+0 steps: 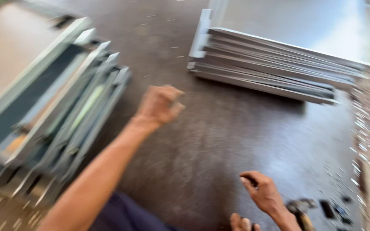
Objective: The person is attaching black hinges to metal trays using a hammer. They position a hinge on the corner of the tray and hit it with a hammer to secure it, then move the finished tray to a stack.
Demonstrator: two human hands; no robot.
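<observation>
left hand [161, 104], loosely curled and empty, reaches over the dark floor [219, 141] toward the stacked metal panels [275, 70] at its far edge. right hand [262, 192] hovers empty, fingers half-bent; next needs a firm grip on a panel edge.

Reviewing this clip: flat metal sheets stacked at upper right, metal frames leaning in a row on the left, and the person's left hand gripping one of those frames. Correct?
Not quite. In the head view the left hand grips nothing: it is curled in the air above the dark floor, apart from the leaning frames. The stacked sheets are at upper right, as stated.
</observation>
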